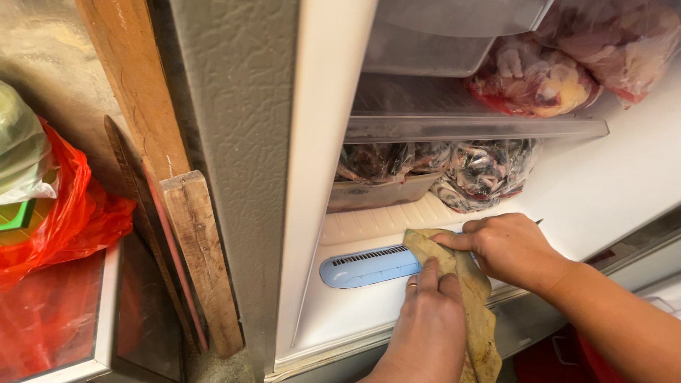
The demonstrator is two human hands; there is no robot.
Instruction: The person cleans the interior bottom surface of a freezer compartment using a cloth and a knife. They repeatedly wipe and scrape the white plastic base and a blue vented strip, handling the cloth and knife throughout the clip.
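— Looking down into an open freezer compartment [603, 191], what are the two hands doing?

— Both are on a stained yellowish-brown cloth [461, 284]. The right hand [511, 248] pinches the cloth's upper edge between thumb and fingers. The left hand [429, 319] lies below it, fingers pressed onto the cloth, a ring on one finger. The hands sit close together, just beside each other, both clamped or pressed on the cloth.

— Where exactly is the cloth?

— On the white floor of the compartment, at its front edge. Its upper end overlaps the right end of a pale blue vent cover [369, 266] with a row of slots; its lower end hangs down past the front lip.

— What lies behind the hands?

— A clear drawer [379, 193] and two bags of dark frozen food [482, 174] under a glass shelf [468, 128]. On that shelf lie bags of pinkish-red meat [546, 81] beside a second clear tray [425, 50].

— And to the left of the freezer?

— Grey textured outer wall [234, 142], then wooden planks [191, 234] leaning against it. Further left a red plastic bag [64, 220] sits on a glass-topped surface [106, 305].
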